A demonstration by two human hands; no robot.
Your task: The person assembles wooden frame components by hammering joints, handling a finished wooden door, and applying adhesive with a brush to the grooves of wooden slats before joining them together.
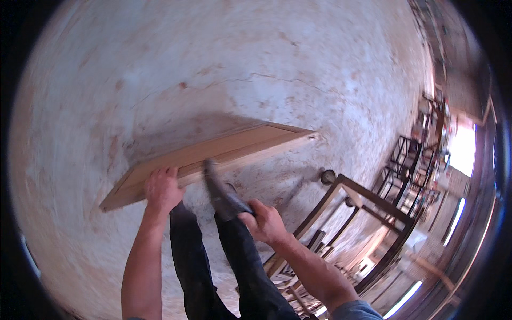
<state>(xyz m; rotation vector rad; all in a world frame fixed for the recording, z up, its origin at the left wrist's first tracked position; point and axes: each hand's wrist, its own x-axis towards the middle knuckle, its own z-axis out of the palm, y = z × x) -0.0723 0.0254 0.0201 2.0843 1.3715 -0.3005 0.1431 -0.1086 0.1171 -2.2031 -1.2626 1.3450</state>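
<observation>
My left fingers [166, 175] were curled over the near edge of a framed wooden panel [229, 145], closed around it toward its left end as far as I could see, though the underside of that grip was hidden. My right fingers [260, 208] were wrapped tight around a dark, elongated tool [222, 195], its tip pointing up and away from me toward the panel's near edge. The tool was too blurred for me to name its kind, and I could not tell whether its tip touched the wood or was just short of it.

The panel lay in front of my dark trouser legs [185, 240], long and tilted, above the pale, mottled floor [240, 42], its left end nearer to me than its right. I could not make out what propped it up. To its right, well apart, stood a wheeled frame [385, 204] with one caster [327, 177] showing.

As for how far along I was, the panel looked put together, its inner board set within the surrounding rails, so I judged the joining done. The wood seemed bare, with no coat on it. How much work on that near edge was left, I could not tell
</observation>
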